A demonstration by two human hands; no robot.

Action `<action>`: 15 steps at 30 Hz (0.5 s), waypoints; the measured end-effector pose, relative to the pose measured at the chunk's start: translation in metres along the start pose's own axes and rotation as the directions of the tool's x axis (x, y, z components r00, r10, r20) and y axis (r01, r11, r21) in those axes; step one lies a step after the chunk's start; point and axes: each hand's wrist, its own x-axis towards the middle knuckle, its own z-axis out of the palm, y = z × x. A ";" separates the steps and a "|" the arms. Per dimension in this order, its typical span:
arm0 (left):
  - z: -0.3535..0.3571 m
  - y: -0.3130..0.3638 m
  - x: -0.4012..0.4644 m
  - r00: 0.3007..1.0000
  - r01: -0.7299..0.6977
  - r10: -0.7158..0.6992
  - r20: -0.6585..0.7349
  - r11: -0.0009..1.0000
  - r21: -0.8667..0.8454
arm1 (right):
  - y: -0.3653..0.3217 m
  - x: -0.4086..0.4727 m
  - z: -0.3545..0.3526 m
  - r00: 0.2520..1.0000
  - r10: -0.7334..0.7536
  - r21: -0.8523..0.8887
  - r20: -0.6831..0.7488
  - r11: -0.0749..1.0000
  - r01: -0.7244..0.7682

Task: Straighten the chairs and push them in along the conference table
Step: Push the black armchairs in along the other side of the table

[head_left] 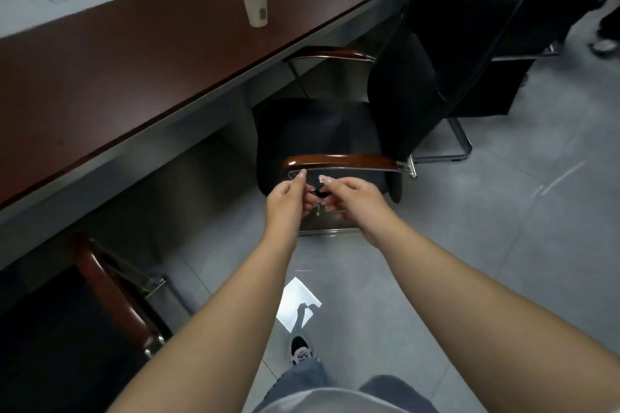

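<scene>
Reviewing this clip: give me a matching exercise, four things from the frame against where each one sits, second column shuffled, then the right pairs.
Things:
1. paper cup
2. white sheet of paper
3. near wooden armrest
4. black chair back

Places:
A. on the grey floor, between the two forearms
B. just beyond the fingertips of both hands
C. upright on the dark tabletop
D. far right, beside the table's edge

Pairs: 1-C, 2-A, 3-B, 4-D
</scene>
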 end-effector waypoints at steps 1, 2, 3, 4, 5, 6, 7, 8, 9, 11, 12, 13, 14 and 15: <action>0.000 0.001 0.007 1.000 0.005 -0.005 -0.001 1.000 0.008 | 0.001 0.005 0.001 1.000 0.024 0.019 0.010 1.000 -0.025; 0.000 0.002 0.017 1.000 0.018 -0.018 -0.003 1.000 0.015 | 0.002 0.014 0.002 0.999 0.048 0.037 0.015 0.998 -0.049; 0.001 0.002 0.026 0.999 0.040 -0.040 -0.002 0.999 0.022 | 0.002 0.023 0.002 0.997 0.071 0.045 0.013 0.996 -0.072; 0.003 0.001 0.035 0.998 0.062 -0.062 -0.008 0.998 0.029 | 0.003 0.033 0.001 0.996 0.092 0.047 0.003 0.995 -0.092; 0.005 0.000 0.044 0.996 0.085 -0.084 -0.007 0.996 0.038 | 0.002 0.043 -0.001 0.994 0.111 0.048 -0.007 0.993 -0.111; 0.006 -0.002 0.048 0.995 0.102 -0.101 -0.009 0.993 0.052 | 0.003 0.047 -0.003 0.992 0.120 0.044 -0.028 0.992 -0.119; 0.008 -0.003 0.059 0.992 0.127 -0.126 -0.013 0.991 0.052 | 0.001 0.059 -0.005 0.990 0.136 0.047 -0.030 0.990 -0.135; 0.010 -0.004 0.067 0.989 0.150 -0.149 -0.021 0.987 0.055 | 0.001 0.069 -0.008 0.988 0.148 0.048 -0.031 0.988 -0.146; 0.013 -0.006 0.076 0.983 0.180 -0.179 -0.027 0.982 0.050 | 0.002 0.080 -0.011 0.987 0.162 0.043 -0.014 0.986 -0.162; 0.019 -0.008 0.090 0.973 0.230 -0.228 -0.033 0.972 0.049 | 0.002 0.098 -0.018 0.983 0.184 0.030 0.018 0.982 -0.185; 0.023 -0.009 0.097 0.968 0.248 -0.247 -0.038 0.968 0.040 | 0.003 0.107 -0.022 0.981 0.191 0.024 0.033 0.981 -0.192; 0.028 -0.010 0.105 0.963 0.266 -0.264 -0.046 0.963 0.037 | 0.003 0.117 -0.026 0.979 0.198 0.011 0.047 0.980 -0.199; 0.035 -0.011 0.115 0.957 0.286 -0.284 -0.060 0.958 0.034 | 0.003 0.131 -0.032 0.976 0.207 -0.009 0.061 0.978 -0.207; 0.042 -0.013 0.123 0.950 0.305 -0.303 -0.071 0.952 0.027 | 0.004 0.144 -0.039 0.973 0.218 -0.032 0.070 0.976 -0.216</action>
